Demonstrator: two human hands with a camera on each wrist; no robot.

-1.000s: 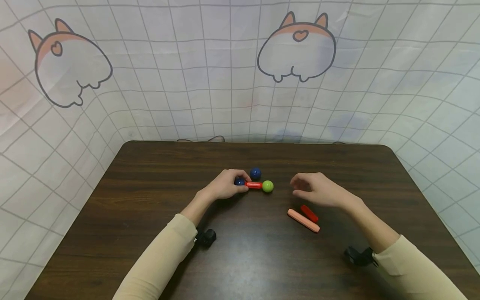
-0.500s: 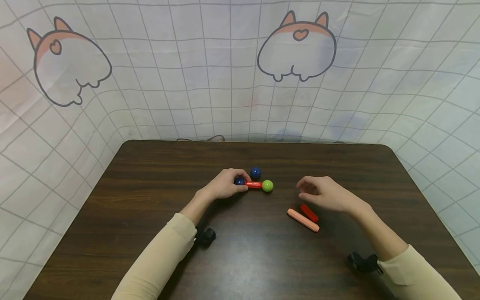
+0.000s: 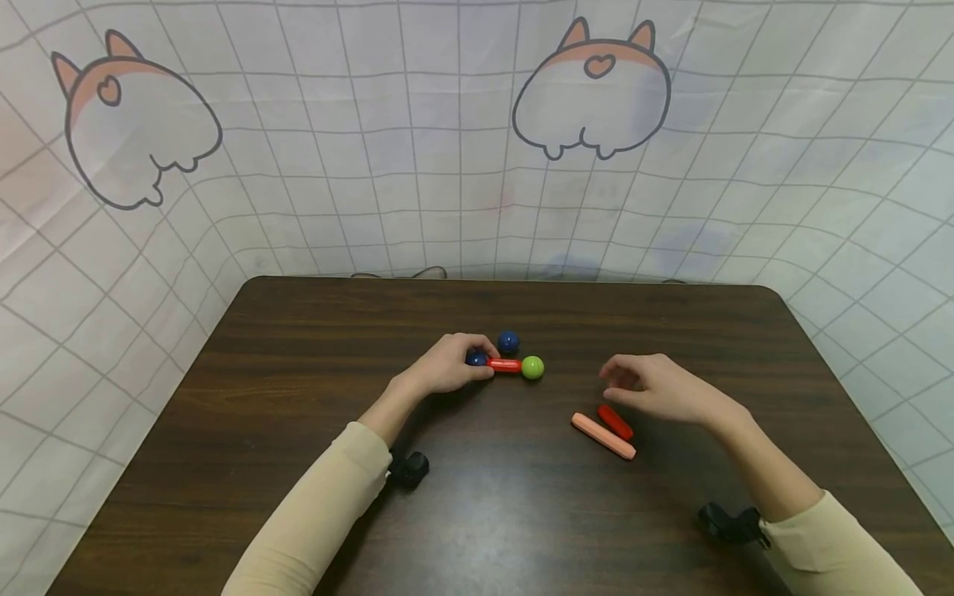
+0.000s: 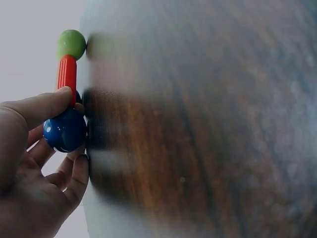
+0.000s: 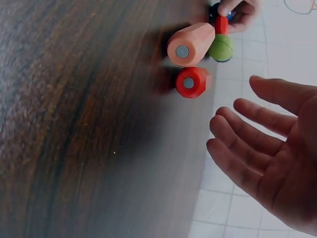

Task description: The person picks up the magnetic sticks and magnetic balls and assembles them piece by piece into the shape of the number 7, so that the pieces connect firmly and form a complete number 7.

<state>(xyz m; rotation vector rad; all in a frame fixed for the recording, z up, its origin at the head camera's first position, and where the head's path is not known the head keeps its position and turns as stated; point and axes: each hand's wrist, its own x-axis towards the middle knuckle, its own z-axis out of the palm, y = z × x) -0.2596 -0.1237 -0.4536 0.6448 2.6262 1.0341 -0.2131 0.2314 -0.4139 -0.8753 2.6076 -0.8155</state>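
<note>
My left hand point(image 3: 449, 364) pinches a red magnetic rod point(image 4: 67, 74) between thumb and fingers, close to the rod's blue ball point(image 4: 66, 130). At the rod's other end sits a green ball point(image 3: 532, 367). Just behind this joined piece lies a second blue ball point(image 3: 508, 342); whether they touch I cannot tell. My right hand point(image 3: 663, 386) hovers with loosely bent fingers and holds nothing. Nearest to it on the table are a short red rod point(image 3: 615, 421) and a longer orange rod point(image 3: 604, 436). Round silver ends show on both rods in the right wrist view.
The dark wooden table point(image 3: 335, 323) ends at the back against a white grid-patterned cloth point(image 3: 358, 165) with cartoon drawings. Black wrist cameras point(image 3: 409, 470) jut out beside both forearms.
My right hand has drifted right and slightly toward me, away from the green ball and over beside the short red rod. The left hand and the joined piece stay in place.
</note>
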